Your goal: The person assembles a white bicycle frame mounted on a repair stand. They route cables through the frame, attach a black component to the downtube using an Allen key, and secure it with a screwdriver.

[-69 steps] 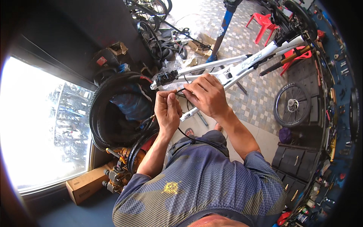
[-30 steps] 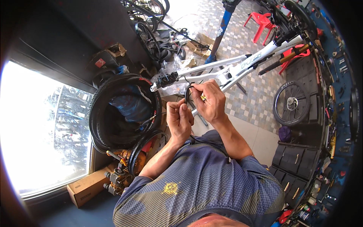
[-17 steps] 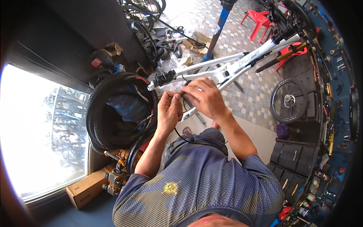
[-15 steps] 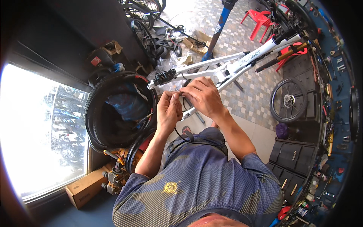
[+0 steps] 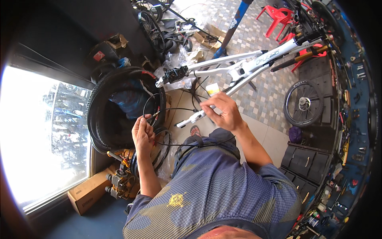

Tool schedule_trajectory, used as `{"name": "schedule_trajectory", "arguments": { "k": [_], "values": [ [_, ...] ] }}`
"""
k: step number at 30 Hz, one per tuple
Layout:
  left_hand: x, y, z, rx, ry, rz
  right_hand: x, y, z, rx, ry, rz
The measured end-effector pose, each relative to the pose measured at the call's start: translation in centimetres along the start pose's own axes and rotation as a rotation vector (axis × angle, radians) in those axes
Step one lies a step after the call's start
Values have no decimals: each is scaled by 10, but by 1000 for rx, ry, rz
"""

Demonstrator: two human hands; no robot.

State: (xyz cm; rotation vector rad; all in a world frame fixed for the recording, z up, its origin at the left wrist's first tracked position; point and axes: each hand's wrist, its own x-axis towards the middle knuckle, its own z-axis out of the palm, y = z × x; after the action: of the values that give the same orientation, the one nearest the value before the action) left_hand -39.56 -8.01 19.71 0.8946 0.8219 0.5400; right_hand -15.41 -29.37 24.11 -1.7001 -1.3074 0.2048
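Observation:
A bare white bicycle frame (image 5: pixel 248 69) stretches across in front of me, with a black derailleur-like part (image 5: pixel 175 74) at its left end. My left hand (image 5: pixel 143 134) pinches a thin black cable (image 5: pixel 178 108) left of the frame. The cable loops up from the fingers, runs right toward the frame's lower arm, and another length crosses by my waist. A short light tip sticks out beside the left fingers. Just over the lower arm, my right hand (image 5: pixel 223 111) hovers with thumb and forefinger apart, near the cable. A small white and yellow piece (image 5: pixel 213 89) shows above it.
Stacked black tyres (image 5: pixel 99 115) stand at the left, above a cardboard box (image 5: pixel 89 193). A blue stand post (image 5: pixel 230 32) rises behind the frame. To the right are a wheel (image 5: pixel 303 104), red chairs (image 5: pixel 275 20) and a tool-covered bench (image 5: pixel 356 119).
My hands have separated: the left moved left and down with the cable, drawing out a loop. The right moved slightly right and down, its fingers off the spot where both met.

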Motion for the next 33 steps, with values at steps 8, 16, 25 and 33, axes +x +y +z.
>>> {"name": "schedule_trajectory", "arguments": {
  "k": [8,16,25,33],
  "values": [
    [74,-86,-1,-5,-248,-111,-89,35,34,15,-542,324],
    [108,-126,60,81,-679,-287,-106,84,112,4,-150,372],
    [114,-102,105,283,-594,-287,-123,94,67,-143,-53,389],
    [127,-96,118,334,-498,-206,-108,103,47,-252,-68,364]
  ]
}}
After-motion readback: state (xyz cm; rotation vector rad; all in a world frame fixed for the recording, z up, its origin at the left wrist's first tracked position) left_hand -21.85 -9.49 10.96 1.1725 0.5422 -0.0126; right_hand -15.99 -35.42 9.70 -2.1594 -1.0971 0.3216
